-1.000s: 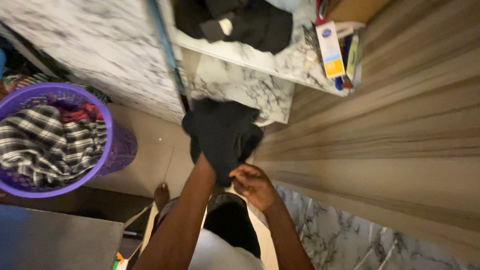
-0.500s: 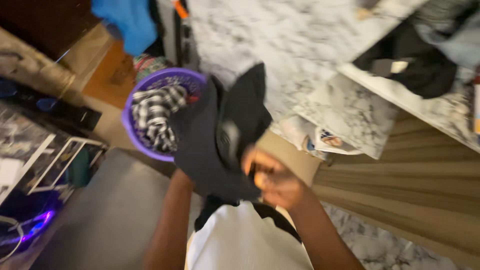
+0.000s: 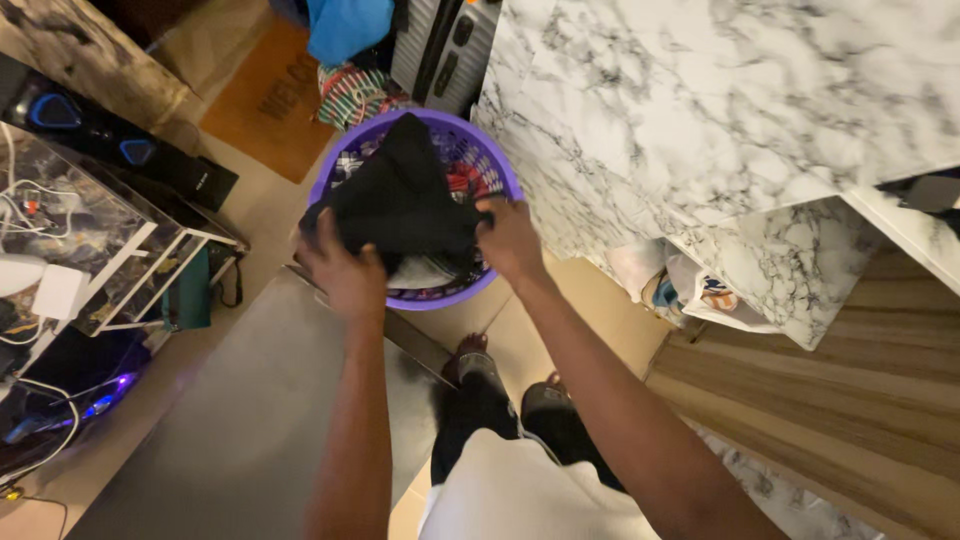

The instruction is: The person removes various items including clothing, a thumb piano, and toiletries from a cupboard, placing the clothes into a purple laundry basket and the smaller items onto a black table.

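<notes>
Orange-brown doormat (image 3: 265, 95) with dark lettering at eleven o'clock, flat on the floor, partly cut off by a blue cloth at its upper edge. White package (image 3: 715, 297) with a small blue-and-orange label at four o'clock, tucked under the marble counter (image 3: 720, 110), only partly visible. No screens visible; other labels too small to tell.

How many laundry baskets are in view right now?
1. The purple laundry basket stands on the floor beside the marble cabinet, under the black garment held by the left hand and right hand. Others may be out of frame.
</notes>
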